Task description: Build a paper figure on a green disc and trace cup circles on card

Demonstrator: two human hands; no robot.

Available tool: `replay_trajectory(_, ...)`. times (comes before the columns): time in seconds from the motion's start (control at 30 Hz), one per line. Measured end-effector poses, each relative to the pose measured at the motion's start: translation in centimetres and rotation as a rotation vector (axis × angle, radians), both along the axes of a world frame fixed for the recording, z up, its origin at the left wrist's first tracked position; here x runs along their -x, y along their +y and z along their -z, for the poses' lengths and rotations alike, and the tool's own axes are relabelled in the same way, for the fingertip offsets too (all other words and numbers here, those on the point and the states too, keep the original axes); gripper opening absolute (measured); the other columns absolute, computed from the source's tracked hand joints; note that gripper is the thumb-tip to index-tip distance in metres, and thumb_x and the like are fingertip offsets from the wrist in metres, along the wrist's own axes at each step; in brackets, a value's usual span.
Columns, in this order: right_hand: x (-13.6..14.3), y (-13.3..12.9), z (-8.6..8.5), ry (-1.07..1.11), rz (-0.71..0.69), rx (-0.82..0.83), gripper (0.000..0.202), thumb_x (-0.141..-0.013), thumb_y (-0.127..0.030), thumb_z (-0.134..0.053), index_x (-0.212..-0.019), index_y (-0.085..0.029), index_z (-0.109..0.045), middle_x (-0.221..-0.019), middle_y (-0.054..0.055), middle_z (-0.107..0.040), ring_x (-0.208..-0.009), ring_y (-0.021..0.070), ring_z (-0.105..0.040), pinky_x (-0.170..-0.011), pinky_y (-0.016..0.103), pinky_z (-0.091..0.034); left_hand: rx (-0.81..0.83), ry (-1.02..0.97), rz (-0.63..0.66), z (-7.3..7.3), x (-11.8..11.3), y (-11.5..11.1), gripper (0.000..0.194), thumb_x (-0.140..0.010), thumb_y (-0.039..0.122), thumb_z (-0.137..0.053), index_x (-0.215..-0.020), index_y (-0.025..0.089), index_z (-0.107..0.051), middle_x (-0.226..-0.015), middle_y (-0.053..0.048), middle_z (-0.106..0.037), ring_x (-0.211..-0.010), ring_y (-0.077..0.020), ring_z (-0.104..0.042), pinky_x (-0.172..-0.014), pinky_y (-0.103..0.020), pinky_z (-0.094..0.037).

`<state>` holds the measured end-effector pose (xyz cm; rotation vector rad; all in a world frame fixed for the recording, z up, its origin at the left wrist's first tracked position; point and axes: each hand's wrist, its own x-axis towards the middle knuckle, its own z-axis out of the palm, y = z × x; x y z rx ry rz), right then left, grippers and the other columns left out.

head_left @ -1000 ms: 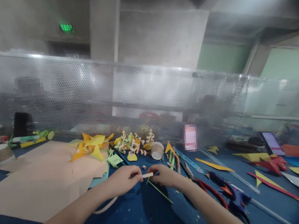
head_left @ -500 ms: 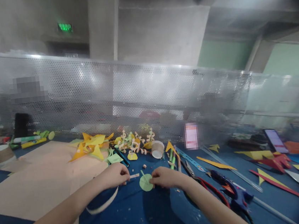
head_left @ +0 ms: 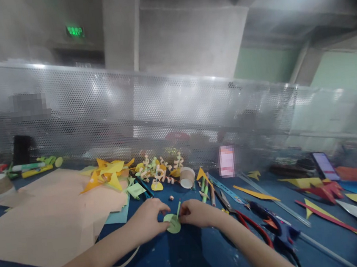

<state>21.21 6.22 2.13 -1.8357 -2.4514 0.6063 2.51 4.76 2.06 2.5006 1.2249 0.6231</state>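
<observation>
Over the blue tabletop, a pale green paper disc [head_left: 172,223] is between my two hands. A thin green paper strip [head_left: 178,209] rises from its right side. My left hand [head_left: 146,222] has its thumb on the disc's left edge, with the index finger curved above it; the other fingers are hidden. My right hand [head_left: 198,213] pinches near the strip's lower part, at the right edge of the disc. How strip and disc are joined, I cannot tell. Below my left forearm lies a curved pale paper strip [head_left: 128,261].
Beige paper sheets [head_left: 47,219] lie left, yellow cutouts [head_left: 109,172] behind them. Curled paper pieces [head_left: 159,169] and a tape roll [head_left: 187,178] stand at the back. To the right are red-handled scissors [head_left: 255,229], a blue glue gun [head_left: 279,227] and a phone [head_left: 325,167].
My left hand has let go of the pale strip and moved right to the green disc. The green strip now stands more upright beside my right fingertips. The beige sheets' long strip has shifted.
</observation>
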Motion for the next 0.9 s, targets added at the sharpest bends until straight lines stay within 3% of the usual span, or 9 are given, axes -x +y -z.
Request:
replay_trajectory(0.1,-0.7,0.7,-1.0,-0.062,0.044,-0.02,0.019,-0.086,-0.03,-0.052,-0.084,-0.013,-0.06,-0.08,0.0,-0.062,-0.069,0.0127,-0.06,-0.064,0.029,-0.049,0.002,-0.005,-0.007,0.7,-0.5,0.8,0.027,-0.066,0.015,-0.054,-0.089,0.019,-0.068,-0.079,-0.005,-0.064,-0.074,-0.0193,-0.059,-0.066,-0.025,-0.044)
replay_trajectory(0.23,-2.7,0.8,-2.8,-0.149,0.157,-0.146,0.018,-0.086,-0.03,-0.051,-0.086,-0.014,-0.06,-0.087,0.002,-0.063,-0.076,0.014,-0.059,-0.071,0.032,-0.048,-0.04,-0.019,-0.035,0.6,-0.7,2.6,0.029,-0.069,0.01,-0.046,-0.087,0.017,-0.068,-0.079,-0.006,-0.065,-0.072,-0.0192,-0.059,-0.067,-0.026,-0.043)
replay_trajectory(0.43,-9.6,-1.3,-4.7,-0.306,0.415,-0.326,0.017,-0.081,-0.024,-0.049,-0.073,-0.016,-0.062,-0.081,0.012,-0.065,-0.083,0.0265,-0.061,-0.063,0.031,-0.039,-0.087,-0.023,0.015,0.1,-1.8,4.7,0.024,-0.073,0.017,-0.049,-0.087,0.016,-0.069,-0.078,-0.008,-0.067,-0.076,-0.0231,-0.059,-0.069,-0.03,-0.043)
replay_trajectory(0.53,-13.9,-2.8,-3.9,-0.369,0.537,-0.302,0.017,-0.076,-0.023,-0.052,-0.065,-0.015,-0.061,-0.074,0.016,-0.065,-0.078,0.031,-0.062,-0.058,0.032,-0.037,-0.092,-0.028,0.052,0.6,-2.6,5.3,0.026,-0.075,0.017,-0.048,-0.091,0.015,-0.068,-0.085,-0.01,-0.068,-0.08,-0.0239,-0.06,-0.073,-0.032,-0.043)
replay_trajectory(0.67,-18.4,-4.0,-1.1,-0.366,0.662,-0.247,0.018,-0.073,-0.016,-0.052,-0.057,-0.017,-0.06,-0.074,0.016,-0.066,-0.078,0.029,-0.063,-0.06,0.032,-0.039,-0.082,-0.047,0.073,1.4,-3.2,6.2,0.027,-0.076,0.014,-0.049,-0.095,0.013,-0.068,-0.094,-0.013,-0.068,-0.088,-0.025,-0.059,-0.081,-0.033,-0.041)
replay_trajectory(0.83,-20.8,-4.0,1.6,-0.227,0.754,-0.134,0.043,-0.072,-0.037,-0.057,-0.035,-0.021,-0.043,-0.051,0.012,-0.058,-0.066,0.0317,-0.063,-0.058,0.037,-0.041,-0.024,-0.101,0.079,2.2,-3.4,7.1,0.023,-0.071,0.013,-0.052,-0.085,0.015,-0.07,-0.081,-0.009,-0.069,-0.072,-0.0211,-0.06,-0.068,-0.029,-0.044)
replay_trajectory(0.9,-21.2,-4.0,1.8,-0.129,0.784,-0.11,0.044,-0.067,-0.034,-0.062,-0.031,-0.022,-0.04,-0.041,0.008,-0.053,-0.058,0.0309,-0.062,-0.054,0.036,-0.042,0.005,-0.142,0.074,2.3,-3.5,7.3,0.02,-0.069,0.012,-0.052,-0.079,0.016,-0.07,-0.075,-0.007,-0.068,-0.068,-0.0196,-0.059,-0.064,-0.027,-0.043)
